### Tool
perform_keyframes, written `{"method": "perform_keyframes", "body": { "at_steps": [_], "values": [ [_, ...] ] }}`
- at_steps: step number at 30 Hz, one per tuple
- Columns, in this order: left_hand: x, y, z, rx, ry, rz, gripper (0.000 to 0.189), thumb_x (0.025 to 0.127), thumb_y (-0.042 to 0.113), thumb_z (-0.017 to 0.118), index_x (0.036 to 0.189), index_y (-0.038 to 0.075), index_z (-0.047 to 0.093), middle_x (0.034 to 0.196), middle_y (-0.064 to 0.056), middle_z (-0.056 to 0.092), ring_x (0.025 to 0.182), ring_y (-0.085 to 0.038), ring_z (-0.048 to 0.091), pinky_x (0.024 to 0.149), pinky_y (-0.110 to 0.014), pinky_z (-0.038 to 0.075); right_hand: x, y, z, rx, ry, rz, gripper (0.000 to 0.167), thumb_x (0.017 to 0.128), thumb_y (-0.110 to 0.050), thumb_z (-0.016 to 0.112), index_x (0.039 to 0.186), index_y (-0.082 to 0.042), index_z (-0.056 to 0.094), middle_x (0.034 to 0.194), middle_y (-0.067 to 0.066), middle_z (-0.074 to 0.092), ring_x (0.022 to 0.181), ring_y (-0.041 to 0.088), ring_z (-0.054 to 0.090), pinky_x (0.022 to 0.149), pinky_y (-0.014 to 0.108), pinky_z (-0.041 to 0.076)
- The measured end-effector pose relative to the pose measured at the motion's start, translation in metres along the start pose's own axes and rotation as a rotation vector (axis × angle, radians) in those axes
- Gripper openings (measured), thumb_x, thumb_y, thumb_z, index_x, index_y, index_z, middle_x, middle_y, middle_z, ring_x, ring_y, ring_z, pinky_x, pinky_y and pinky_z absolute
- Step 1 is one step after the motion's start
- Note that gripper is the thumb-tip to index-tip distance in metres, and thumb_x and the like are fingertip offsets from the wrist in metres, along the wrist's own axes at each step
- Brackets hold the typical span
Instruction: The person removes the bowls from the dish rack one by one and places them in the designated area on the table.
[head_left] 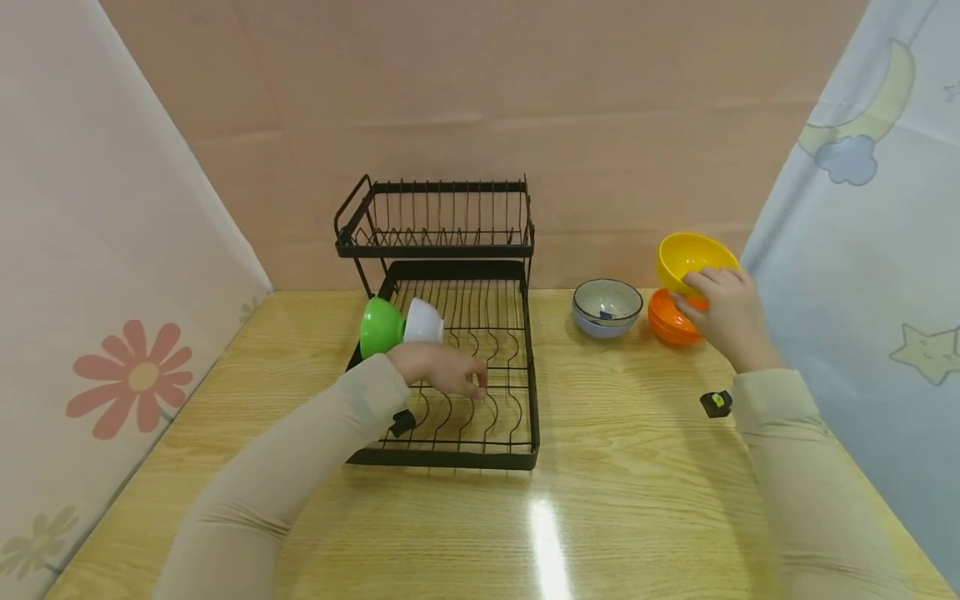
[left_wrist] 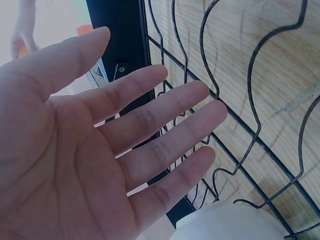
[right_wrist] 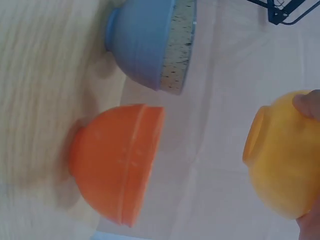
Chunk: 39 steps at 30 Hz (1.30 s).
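Note:
High at the right in the head view, my right hand (head_left: 727,317) grips a yellow bowl (head_left: 686,254) by its side, thumb and fingers around it. The right wrist view shows this bowl lifted above two nested orange bowls (right_wrist: 112,165). My left hand (head_left: 442,369) hovers over the lower tier of a black dish rack (head_left: 480,459), palm and spread fingers bare in the left wrist view. Just behind it in the rack, a green bowl (head_left: 381,327) and a white bowl (head_left: 424,322) lie tipped on their sides, close together.
Left of the orange bowls stands a light blue bowl (head_left: 598,329) with a speckled bowl (head_left: 607,300) nested in it. The rack's upper tier (head_left: 435,250) rises at the back. Fabric walls border the wooden table (head_left: 622,500) at the back and both sides.

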<state>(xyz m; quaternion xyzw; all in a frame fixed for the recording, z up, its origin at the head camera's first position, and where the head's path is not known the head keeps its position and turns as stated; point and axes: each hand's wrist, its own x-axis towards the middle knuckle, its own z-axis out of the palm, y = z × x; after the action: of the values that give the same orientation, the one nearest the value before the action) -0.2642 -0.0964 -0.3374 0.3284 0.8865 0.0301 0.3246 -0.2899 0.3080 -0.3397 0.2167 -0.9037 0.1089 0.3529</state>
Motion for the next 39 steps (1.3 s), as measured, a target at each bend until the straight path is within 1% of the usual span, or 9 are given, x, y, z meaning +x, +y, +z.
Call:
{"method": "perform_keyframes", "body": {
  "at_steps": [3,12,24,27,30,32,36,38,39],
  "values": [
    [0.0,0.0,0.0,0.004,0.002,0.003,0.038,0.102,0.038,0.047,0.132,0.016,0.054,0.133,-0.005,0.057,0.123,-0.022,0.054,0.099,-0.039,0.045,-0.007,0.002,0.006,-0.003,-0.03,0.022,0.028,0.079,-0.01,0.078,0.1,0.001,0.064,0.093,0.022,0.064,0.091,0.041,0.056,0.092,0.057,0.038],
    [0.001,-0.001,0.0,0.002,-0.004,-0.002,0.037,0.102,0.038,0.047,0.131,0.017,0.054,0.132,-0.006,0.057,0.123,-0.022,0.054,0.099,-0.04,0.045,-0.008,-0.011,0.025,0.04,0.018,-0.157,0.026,0.072,-0.01,0.08,0.09,-0.003,0.064,0.081,0.015,0.062,0.082,0.037,0.057,0.087,0.055,0.043],
    [0.0,0.001,-0.001,0.004,-0.006,0.025,0.038,0.102,0.036,0.047,0.132,0.013,0.054,0.133,-0.008,0.056,0.124,-0.024,0.052,0.101,-0.041,0.044,-0.007,-0.048,0.038,0.114,-0.035,-0.294,0.026,0.07,-0.011,0.083,0.087,-0.007,0.063,0.083,0.011,0.065,0.08,0.032,0.058,0.084,0.051,0.044],
    [0.001,0.001,-0.001,0.009,-0.007,0.027,0.04,0.102,0.036,0.047,0.133,0.012,0.053,0.134,-0.008,0.056,0.125,-0.025,0.052,0.101,-0.041,0.044,-0.008,-0.056,0.041,0.125,-0.043,-0.326,0.023,0.081,-0.024,0.078,0.087,-0.007,0.063,0.083,0.009,0.064,0.079,0.031,0.057,0.082,0.05,0.044],
    [0.001,0.001,-0.001,0.012,-0.006,0.026,0.04,0.102,0.036,0.047,0.134,0.012,0.053,0.134,-0.008,0.056,0.125,-0.024,0.052,0.101,-0.041,0.044,-0.008,-0.063,0.042,0.134,-0.043,-0.354,0.039,0.096,-0.044,0.057,0.087,-0.007,0.064,0.083,0.009,0.064,0.079,0.03,0.058,0.081,0.049,0.045],
    [0.002,0.001,-0.001,0.011,-0.005,0.023,0.041,0.102,0.036,0.047,0.134,0.012,0.053,0.134,-0.007,0.056,0.124,-0.024,0.052,0.101,-0.041,0.044,-0.009,-0.067,0.043,0.142,-0.045,-0.365,0.041,0.097,-0.046,0.053,0.088,-0.008,0.065,0.083,0.008,0.064,0.079,0.03,0.058,0.081,0.049,0.045],
    [0.001,0.002,-0.002,0.004,-0.005,0.019,0.041,0.102,0.036,0.048,0.134,0.012,0.053,0.134,-0.007,0.056,0.124,-0.024,0.052,0.101,-0.041,0.044,-0.011,-0.073,0.045,0.153,-0.059,-0.381,0.021,0.081,-0.024,0.078,0.09,-0.008,0.067,0.084,0.008,0.065,0.081,0.03,0.06,0.084,0.05,0.046],
    [0.001,0.002,-0.002,-0.001,-0.008,0.02,0.04,0.102,0.035,0.048,0.134,0.011,0.053,0.133,-0.008,0.056,0.124,-0.024,0.052,0.101,-0.041,0.044,-0.013,-0.076,0.048,0.152,-0.077,-0.39,0.026,0.07,-0.013,0.083,0.09,-0.009,0.067,0.084,0.007,0.065,0.081,0.029,0.06,0.086,0.05,0.046],
    [0.001,0.002,-0.002,-0.003,-0.009,0.022,0.04,0.102,0.034,0.048,0.134,0.011,0.053,0.133,-0.008,0.056,0.124,-0.024,0.052,0.101,-0.041,0.044,-0.014,-0.077,0.05,0.149,-0.088,-0.393,0.027,0.069,-0.013,0.084,0.09,-0.01,0.067,0.084,0.006,0.065,0.08,0.028,0.06,0.086,0.05,0.047]
  ]
}}
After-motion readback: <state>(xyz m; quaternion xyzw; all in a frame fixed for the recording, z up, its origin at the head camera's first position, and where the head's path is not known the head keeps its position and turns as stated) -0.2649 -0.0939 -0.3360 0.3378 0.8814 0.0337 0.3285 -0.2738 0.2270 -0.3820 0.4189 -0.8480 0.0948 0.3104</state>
